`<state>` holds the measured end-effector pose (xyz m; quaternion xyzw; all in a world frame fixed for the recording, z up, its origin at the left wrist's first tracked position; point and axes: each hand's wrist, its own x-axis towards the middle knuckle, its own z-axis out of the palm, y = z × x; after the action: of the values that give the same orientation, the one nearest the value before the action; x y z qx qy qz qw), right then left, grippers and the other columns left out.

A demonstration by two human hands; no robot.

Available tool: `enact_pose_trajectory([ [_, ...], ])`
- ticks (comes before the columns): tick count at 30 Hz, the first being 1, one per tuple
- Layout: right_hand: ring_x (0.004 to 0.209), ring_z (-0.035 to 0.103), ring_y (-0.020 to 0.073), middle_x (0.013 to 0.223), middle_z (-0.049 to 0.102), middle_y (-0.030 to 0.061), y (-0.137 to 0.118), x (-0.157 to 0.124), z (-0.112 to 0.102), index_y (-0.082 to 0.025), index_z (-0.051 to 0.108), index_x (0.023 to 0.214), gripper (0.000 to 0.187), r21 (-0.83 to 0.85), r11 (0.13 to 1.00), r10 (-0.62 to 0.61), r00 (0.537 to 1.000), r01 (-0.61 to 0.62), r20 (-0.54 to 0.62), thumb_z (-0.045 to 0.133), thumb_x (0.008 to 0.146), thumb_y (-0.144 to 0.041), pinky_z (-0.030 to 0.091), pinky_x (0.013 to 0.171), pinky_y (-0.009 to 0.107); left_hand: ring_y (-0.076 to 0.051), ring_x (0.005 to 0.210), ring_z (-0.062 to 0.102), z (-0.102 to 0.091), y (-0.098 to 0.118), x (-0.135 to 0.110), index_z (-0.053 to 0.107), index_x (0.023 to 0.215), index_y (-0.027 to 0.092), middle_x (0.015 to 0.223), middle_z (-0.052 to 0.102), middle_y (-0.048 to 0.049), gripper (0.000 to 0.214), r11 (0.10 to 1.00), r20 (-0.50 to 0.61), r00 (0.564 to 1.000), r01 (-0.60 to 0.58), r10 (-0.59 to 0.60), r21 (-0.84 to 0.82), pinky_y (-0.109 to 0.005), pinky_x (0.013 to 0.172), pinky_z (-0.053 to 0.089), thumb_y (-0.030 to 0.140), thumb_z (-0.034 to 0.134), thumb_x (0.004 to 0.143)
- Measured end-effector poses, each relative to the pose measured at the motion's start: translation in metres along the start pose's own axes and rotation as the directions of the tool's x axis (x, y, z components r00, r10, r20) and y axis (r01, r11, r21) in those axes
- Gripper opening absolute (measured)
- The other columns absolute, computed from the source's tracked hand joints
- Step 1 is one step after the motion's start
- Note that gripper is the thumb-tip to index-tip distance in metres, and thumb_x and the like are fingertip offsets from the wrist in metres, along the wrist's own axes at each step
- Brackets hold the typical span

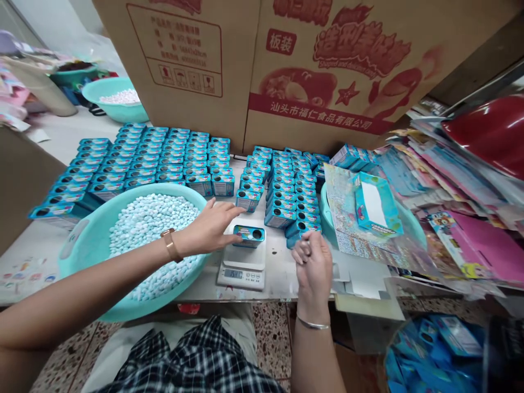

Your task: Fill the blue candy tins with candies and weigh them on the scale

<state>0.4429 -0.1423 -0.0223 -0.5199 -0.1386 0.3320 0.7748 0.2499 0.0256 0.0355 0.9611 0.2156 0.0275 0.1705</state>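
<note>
A small blue tin (249,236) lies on a white digital scale (242,267) at the table's front edge. My left hand (208,229) reaches over it from the left, fingers stretched out, the fingertips near the tin and a row of tins behind. My right hand (313,262) hovers just right of the scale, its fingers curled together; what they hold, if anything, is hidden. A turquoise basin (88,245) full of pale blue-white candies (149,229) sits under my left forearm.
Several rows of blue tins (155,158) fill the table behind the scale, with more (286,191) to the right. Large cardboard boxes (286,65) stand at the back. Printed card sheets (450,218) and an open blue carton (374,204) lie at right.
</note>
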Motion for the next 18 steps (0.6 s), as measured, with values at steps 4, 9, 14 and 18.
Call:
enact_pose_trajectory([
  [4,0.045,0.028,0.0039,0.059,0.034,-0.0096,0.004,-0.002,-0.026,-0.019,0.055,0.081,0.030,0.361,0.909,0.228,0.974,-0.211,-0.005,0.074,0.076,-0.043,0.023,0.039,0.014,-0.031,0.122,0.050,-0.003,0.000,-0.003,0.044,0.135,0.020,0.129,0.057,-0.0124,0.058,1.000,0.002,1.000,-0.002,0.002,-0.008,-0.055,0.107,0.026,0.045,0.062,0.086],
  [9,0.050,0.036,0.0043,0.065,0.039,-0.0073,0.004,-0.008,-0.032,-0.018,0.060,0.088,0.023,0.369,0.889,0.287,0.958,-0.270,0.008,0.073,0.072,-0.028,0.029,0.041,0.014,-0.031,0.122,0.050,0.001,-0.001,-0.001,0.044,0.136,0.020,0.129,0.056,-0.0122,0.059,1.000,0.018,1.000,-0.023,0.023,-0.019,-0.055,0.109,0.023,0.046,0.062,0.086],
  [14,0.046,0.025,0.0031,0.062,0.034,-0.0083,-0.002,-0.008,-0.008,-0.017,0.064,0.091,0.021,0.062,0.978,0.198,0.980,-0.199,0.023,0.070,0.079,-0.033,0.021,0.039,0.014,-0.031,0.120,0.050,0.003,-0.002,0.001,0.044,0.136,0.020,0.128,0.057,-0.0120,0.060,0.999,0.029,0.999,-0.036,0.036,-0.020,-0.053,0.106,0.027,0.046,0.063,0.086],
  [18,0.044,0.024,0.0054,0.056,0.033,-0.0085,-0.001,-0.009,0.017,-0.020,0.066,0.098,0.026,-0.289,0.953,0.146,0.974,-0.092,0.173,0.061,0.086,-0.042,0.021,0.040,0.017,-0.031,0.119,0.051,0.007,0.000,0.001,0.044,0.136,0.021,0.128,0.057,-0.0118,0.060,0.999,0.030,0.998,-0.046,0.047,-0.028,-0.053,0.106,0.028,0.045,0.064,0.085],
])
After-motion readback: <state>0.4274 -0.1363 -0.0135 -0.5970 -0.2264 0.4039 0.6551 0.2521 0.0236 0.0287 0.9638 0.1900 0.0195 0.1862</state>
